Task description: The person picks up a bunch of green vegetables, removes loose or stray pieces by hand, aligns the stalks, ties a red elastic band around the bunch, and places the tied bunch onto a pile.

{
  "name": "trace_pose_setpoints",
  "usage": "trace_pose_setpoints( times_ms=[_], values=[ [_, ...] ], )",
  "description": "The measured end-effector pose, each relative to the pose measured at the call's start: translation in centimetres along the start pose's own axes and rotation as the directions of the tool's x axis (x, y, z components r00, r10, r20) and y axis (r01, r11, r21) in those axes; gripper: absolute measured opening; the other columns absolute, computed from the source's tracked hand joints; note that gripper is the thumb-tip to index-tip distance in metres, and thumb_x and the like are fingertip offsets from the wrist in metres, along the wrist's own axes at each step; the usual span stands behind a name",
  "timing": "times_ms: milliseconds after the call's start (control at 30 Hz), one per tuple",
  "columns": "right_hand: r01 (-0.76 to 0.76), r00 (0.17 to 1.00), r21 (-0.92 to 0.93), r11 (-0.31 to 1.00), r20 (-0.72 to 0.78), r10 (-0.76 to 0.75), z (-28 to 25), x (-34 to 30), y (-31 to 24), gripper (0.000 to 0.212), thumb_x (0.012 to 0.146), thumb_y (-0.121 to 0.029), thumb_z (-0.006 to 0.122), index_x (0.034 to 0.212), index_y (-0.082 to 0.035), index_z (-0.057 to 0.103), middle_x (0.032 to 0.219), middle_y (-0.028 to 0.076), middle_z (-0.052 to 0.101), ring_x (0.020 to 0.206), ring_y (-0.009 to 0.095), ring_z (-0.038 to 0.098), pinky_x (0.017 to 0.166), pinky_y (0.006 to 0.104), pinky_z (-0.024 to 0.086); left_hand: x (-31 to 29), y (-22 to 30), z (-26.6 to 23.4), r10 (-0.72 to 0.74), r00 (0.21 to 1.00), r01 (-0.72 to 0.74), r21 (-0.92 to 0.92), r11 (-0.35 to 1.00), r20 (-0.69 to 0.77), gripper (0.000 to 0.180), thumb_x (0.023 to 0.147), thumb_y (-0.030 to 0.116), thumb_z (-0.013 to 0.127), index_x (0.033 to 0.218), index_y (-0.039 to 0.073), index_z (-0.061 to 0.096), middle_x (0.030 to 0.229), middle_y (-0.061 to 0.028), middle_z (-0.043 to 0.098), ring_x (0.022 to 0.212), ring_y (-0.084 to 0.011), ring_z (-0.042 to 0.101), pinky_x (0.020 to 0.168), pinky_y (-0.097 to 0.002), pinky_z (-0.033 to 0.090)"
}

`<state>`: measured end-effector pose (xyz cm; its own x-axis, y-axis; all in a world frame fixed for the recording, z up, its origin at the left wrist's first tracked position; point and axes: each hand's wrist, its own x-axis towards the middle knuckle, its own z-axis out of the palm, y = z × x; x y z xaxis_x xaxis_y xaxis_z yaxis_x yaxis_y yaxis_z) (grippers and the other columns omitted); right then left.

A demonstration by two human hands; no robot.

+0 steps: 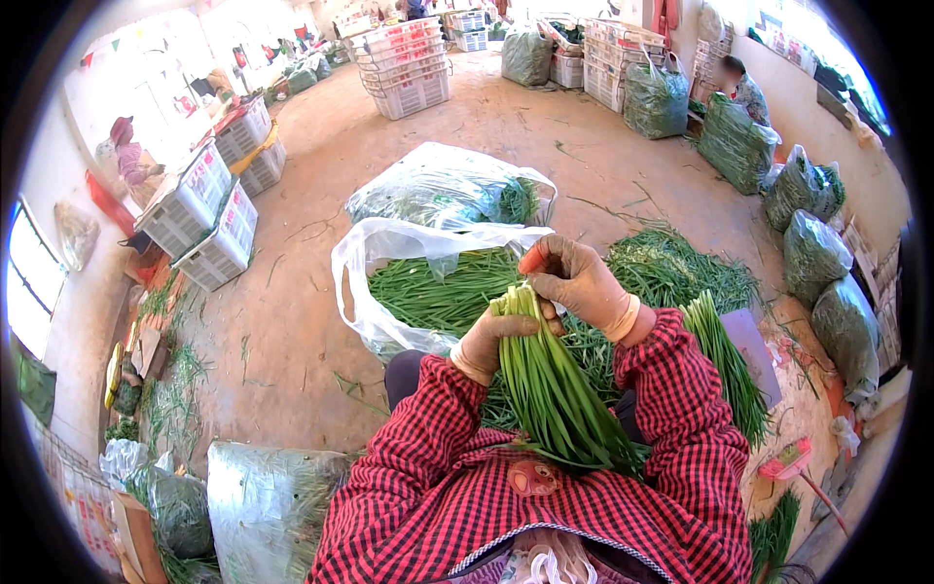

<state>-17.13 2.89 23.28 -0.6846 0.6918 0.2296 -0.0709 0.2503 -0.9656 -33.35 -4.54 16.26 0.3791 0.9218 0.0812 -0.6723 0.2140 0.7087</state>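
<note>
A bunch of garlic chives (pixel 559 394) lies across my chest and lap, pale cut ends up and green leaves fanning down toward me. My gloved left hand (pixel 498 338) is wrapped round it just below the pale ends. Right above those ends, my gloved right hand (pixel 579 284) has its thumb and fingers pinched together; whatever is between them is too small to make out. One of its fingertips is orange-red. Just beyond my hands stands an open white plastic bag (pixel 355 292) with more chives (pixel 443 292) laid inside.
Behind the open bag lies another filled clear bag (pixel 438 185). Loose chives and trimmings (pixel 681 268) are heaped at the right, beside another bunch (pixel 725 365). White crates (pixel 199 209) stand at the left, stacked crates (pixel 404 73) farther back. Filled bags (pixel 812 258) line the right wall near a seated person (pixel 747 95).
</note>
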Motion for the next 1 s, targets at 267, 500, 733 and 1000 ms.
trace_pose_setpoints(
  times_ms=[267, 500, 733, 1000],
  values=[
    [0.327, 0.930, -0.007, 0.945, -0.177, -0.323, -0.8, 2.3, 0.6, 0.037, 0.090, -0.024, 0.076, 0.119, -0.003, 0.066, 0.115, 0.007, 0.069, 0.111, 0.017, 0.062, 0.096, 0.0300, 0.050, 0.2, 0.3, 0.7, -0.043, 0.998, 0.047, 0.125, 0.991, -0.036, 0.038, 0.077, 0.015, 0.069, 0.111, 0.000, 0.062, 0.098, -0.0128, 0.068, 0.093, -0.0268, 0.066, 0.087, -0.0403, 0.054],
    [0.216, 0.939, -0.384, 0.898, 0.333, -0.084, 0.6, -0.5, -0.1, 0.036, 0.089, -0.029, 0.076, 0.113, -0.002, 0.072, 0.123, 0.015, 0.069, 0.123, 0.027, 0.061, 0.105, 0.0383, 0.046, 0.2, -2.2, -3.3, 0.053, 0.998, -0.055, -0.071, 0.996, -0.031, 0.054, 0.087, 0.020, 0.071, 0.135, 0.007, 0.050, 0.133, -0.0078, 0.057, 0.118, -0.0205, 0.059, 0.100, -0.0346, 0.051],
    [0.506, 0.862, -0.658, 0.557, 0.386, -0.328, 1.1, -1.4, 3.1, 0.048, 0.082, -0.042, 0.077, 0.119, -0.013, 0.071, 0.122, 0.007, 0.070, 0.128, 0.030, 0.057, 0.118, 0.0521, 0.027, -1.3, -3.3, -2.7, 0.165, 0.977, -0.135, 0.203, 0.970, -0.137, 0.035, 0.089, 0.007, 0.062, 0.124, 0.007, 0.060, 0.124, -0.0078, 0.062, 0.113, -0.0187, 0.060, 0.097, -0.0319, 0.052],
    [0.412, 0.905, -0.446, 0.794, 0.300, -0.301, 0.6, -3.6, 3.1, 0.047, 0.082, -0.041, 0.076, 0.122, -0.015, 0.069, 0.123, 0.005, 0.069, 0.137, 0.033, 0.047, 0.119, 0.0556, 0.023, -0.2, -2.2, -1.8, 0.061, 0.997, -0.051, 0.200, 0.978, -0.043, 0.044, 0.083, 0.009, 0.071, 0.125, 0.005, 0.058, 0.123, -0.0069, 0.061, 0.113, -0.0182, 0.060, 0.099, -0.0331, 0.048]
  ],
)
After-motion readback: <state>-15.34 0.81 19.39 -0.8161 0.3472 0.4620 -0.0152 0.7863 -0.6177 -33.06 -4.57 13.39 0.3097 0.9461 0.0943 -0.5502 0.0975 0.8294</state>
